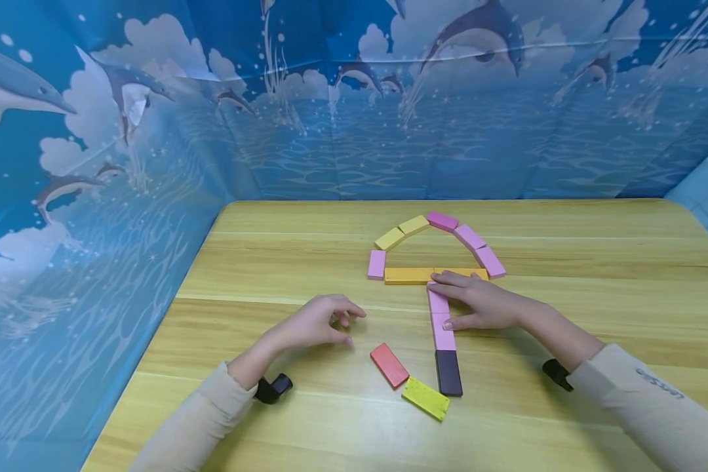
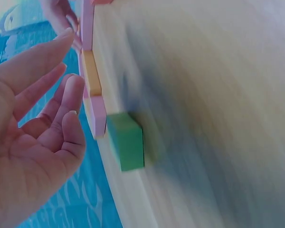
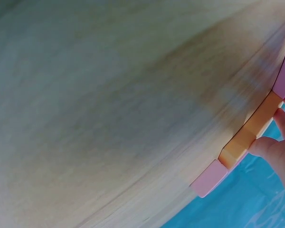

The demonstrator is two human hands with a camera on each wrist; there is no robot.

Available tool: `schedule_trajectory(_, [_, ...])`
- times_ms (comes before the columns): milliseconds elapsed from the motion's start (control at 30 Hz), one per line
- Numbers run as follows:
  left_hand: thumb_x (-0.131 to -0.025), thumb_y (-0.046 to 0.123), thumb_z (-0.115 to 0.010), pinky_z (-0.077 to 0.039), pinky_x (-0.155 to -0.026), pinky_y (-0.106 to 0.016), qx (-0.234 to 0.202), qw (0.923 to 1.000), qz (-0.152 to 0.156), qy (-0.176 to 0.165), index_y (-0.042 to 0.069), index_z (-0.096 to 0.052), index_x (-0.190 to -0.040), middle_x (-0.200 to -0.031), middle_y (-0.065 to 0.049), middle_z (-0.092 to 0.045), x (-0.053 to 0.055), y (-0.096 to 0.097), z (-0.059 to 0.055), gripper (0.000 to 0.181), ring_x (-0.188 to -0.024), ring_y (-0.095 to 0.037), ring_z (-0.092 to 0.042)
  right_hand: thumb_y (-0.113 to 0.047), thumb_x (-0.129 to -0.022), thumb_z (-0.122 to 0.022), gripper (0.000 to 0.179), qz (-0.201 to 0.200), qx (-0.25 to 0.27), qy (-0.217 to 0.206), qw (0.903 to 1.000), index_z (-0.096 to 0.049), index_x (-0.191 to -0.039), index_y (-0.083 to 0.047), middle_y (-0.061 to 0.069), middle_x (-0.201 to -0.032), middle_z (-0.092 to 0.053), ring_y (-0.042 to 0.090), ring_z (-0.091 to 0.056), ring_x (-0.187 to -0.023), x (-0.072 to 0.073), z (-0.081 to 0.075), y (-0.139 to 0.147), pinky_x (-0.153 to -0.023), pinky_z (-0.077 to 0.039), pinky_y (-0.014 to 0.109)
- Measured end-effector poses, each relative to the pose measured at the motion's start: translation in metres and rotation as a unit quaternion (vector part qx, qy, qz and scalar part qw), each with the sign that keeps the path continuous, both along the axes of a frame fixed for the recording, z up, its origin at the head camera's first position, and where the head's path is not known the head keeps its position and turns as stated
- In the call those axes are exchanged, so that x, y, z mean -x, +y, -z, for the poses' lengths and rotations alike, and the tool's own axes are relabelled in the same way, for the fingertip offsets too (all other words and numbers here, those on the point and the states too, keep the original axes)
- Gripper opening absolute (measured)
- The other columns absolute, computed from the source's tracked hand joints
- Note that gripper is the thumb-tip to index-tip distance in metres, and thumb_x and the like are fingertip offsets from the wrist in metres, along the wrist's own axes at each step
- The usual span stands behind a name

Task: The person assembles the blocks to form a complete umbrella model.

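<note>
My left hand hovers left of the block figure, fingers loosely bent and holding nothing. In the left wrist view a green block stands on the table beyond those fingertips; the head view hides most of it behind the hand. My right hand lies over the top of a column, its extended fingers at the upper pink block and an orange block. Its thumb touches the lower pink block. Below that lies a dark block, with a yellow-green block and a red block slanting off leftward.
Above the column, another orange block forms the base of an arch of yellow blocks, a magenta block and pink blocks. The wooden table meets a blue dolphin-print sheet at its back and left edges.
</note>
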State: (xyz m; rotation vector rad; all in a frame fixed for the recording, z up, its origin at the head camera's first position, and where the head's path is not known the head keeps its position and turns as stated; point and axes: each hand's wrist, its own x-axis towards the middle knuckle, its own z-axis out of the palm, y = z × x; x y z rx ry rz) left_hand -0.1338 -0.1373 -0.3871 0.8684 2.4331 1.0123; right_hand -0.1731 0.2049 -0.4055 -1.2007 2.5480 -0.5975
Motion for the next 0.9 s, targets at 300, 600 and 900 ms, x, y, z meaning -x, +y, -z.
schedule_trajectory(300, [-0.074,0.008,-0.078,-0.048,-0.071,-0.026,-0.003,0.9991,-0.039,0.015,0.004,-0.063,-0.117,-0.104,-0.006,-0.062,0.005,-0.020,0.003,0.045,-0.086,-0.016,-0.058,-0.045,-0.085,-0.063,0.073,0.000,0.001,0.004,1.0000,-0.040,-0.140,-0.003,0.020,-0.146,-0.032,0.040,-0.025,-0.134,0.000,0.001,0.000,-0.101,-0.022,0.063])
schedule_trajectory(600, [-0.072,0.008,-0.080,-0.048,-0.070,-0.025,-0.004,0.9954,-0.091,0.028,0.003,-0.064,-0.114,-0.105,-0.006,-0.061,0.007,-0.033,0.005,0.045,-0.082,-0.015,-0.057,-0.044,-0.085,-0.063,0.072,-0.002,0.004,0.006,1.0000,-0.041,-0.140,-0.002,0.020,-0.146,-0.032,0.041,-0.025,-0.134,0.000,0.002,0.001,-0.101,-0.024,0.060])
schedule_trajectory(900, [-0.071,0.009,-0.080,-0.047,-0.070,-0.025,0.005,0.9910,-0.133,0.013,0.000,-0.063,-0.113,-0.099,-0.008,-0.061,0.009,-0.038,0.011,0.046,-0.079,-0.013,-0.054,-0.044,-0.086,-0.063,0.072,0.000,0.001,0.006,1.0000,-0.040,-0.140,-0.003,0.020,-0.146,-0.032,0.040,-0.025,-0.134,-0.001,0.000,0.001,-0.099,-0.021,0.065])
